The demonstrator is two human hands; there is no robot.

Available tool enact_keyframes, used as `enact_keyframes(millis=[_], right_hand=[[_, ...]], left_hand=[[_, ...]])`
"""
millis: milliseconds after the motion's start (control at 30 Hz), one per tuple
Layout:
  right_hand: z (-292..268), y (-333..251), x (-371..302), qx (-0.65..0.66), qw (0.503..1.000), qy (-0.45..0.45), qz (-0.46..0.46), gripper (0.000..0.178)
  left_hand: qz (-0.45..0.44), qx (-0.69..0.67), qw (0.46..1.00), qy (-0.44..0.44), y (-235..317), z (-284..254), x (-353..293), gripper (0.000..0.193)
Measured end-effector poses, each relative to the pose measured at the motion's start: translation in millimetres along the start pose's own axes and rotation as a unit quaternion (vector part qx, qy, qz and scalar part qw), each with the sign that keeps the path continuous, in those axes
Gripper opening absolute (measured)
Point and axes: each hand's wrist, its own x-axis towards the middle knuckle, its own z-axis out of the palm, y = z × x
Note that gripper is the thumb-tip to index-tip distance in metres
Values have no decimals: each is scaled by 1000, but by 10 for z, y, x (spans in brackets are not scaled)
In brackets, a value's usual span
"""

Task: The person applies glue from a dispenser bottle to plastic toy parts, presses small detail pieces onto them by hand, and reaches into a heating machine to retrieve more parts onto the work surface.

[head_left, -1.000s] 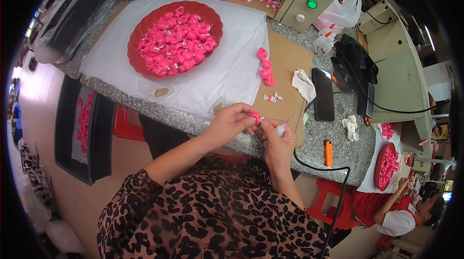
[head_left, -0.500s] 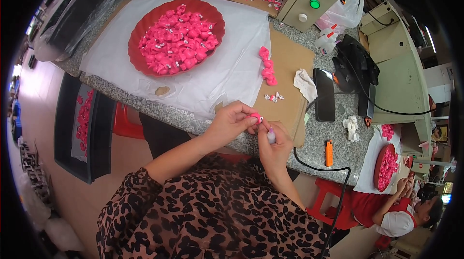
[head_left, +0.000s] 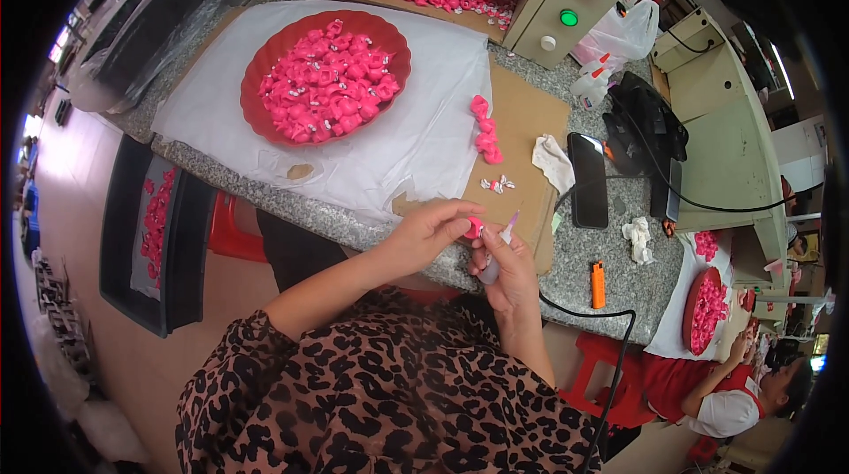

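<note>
Pinched in the fingers of my left hand (head_left: 429, 233) is a small pink moulded piece (head_left: 474, 227) with a bit of white on it. My right hand (head_left: 513, 278) is closed around a small whitish squeeze bottle (head_left: 489, 272) with a thin purplish nozzle, which points up and away from the piece. The thumb and fingertips of that hand meet the right side of the pink piece. Beyond my hands, a row of pink pieces (head_left: 485, 131) and a few small white-and-pink bits (head_left: 498, 184) lie on brown cardboard (head_left: 522, 107).
A red scalloped bowl (head_left: 254, 111) heaped with pink pieces rests on white sheeting. Behind it stands a machine opening with more pieces; its panel (head_left: 566, 10) has lit buttons. To the right are a cloth (head_left: 553, 163), phone (head_left: 588, 180), orange lighter (head_left: 598, 285) and black cable. A co-worker (head_left: 730, 394) sits far right.
My right hand has turned, so the bottle's nozzle now points away from the pink piece and its body sits lower in the palm. The left hand still holds the piece.
</note>
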Motion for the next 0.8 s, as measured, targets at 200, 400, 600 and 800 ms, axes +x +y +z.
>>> enact_keyframes(millis=[200, 400, 600, 800], right_hand=[[58, -11, -22, 23, 999, -10, 34, 12], [31, 66, -22, 3, 1000, -23, -19, 18], [30, 63, -31, 9, 999, -32, -18, 19], [29, 48, -31, 8, 999, -34, -21, 20]], left_hand=[[-35, -57, 992, -111, 64, 55, -5, 21], [-112, -111, 980, -119, 27, 90, -15, 16], [-113, -88, 982, -126, 63, 96, -7, 22], [-117, -84, 983, -114, 60, 117, 11, 16]])
